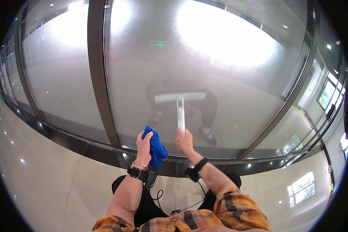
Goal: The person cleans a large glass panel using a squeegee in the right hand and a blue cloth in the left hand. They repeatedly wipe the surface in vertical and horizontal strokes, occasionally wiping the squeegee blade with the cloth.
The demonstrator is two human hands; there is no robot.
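My right hand grips the lower end of the white handle of a window squeegee. The wide head of the squeegee is slightly blurred and lies across the frosted glass panel, tilted a little; whether its blade presses on the glass I cannot tell. To the left, my left hand holds a bunched blue cloth, its folds hanging down past the wrist. Both hands are in front of the lower part of the panel. Straps with dark devices are around both wrists.
A brown metal frame post separates this panel from another glass panel on the left. Along the foot of the glass runs a black stone strip. Glossy beige floor tiles reflect lights. A dark cable hangs between my knees.
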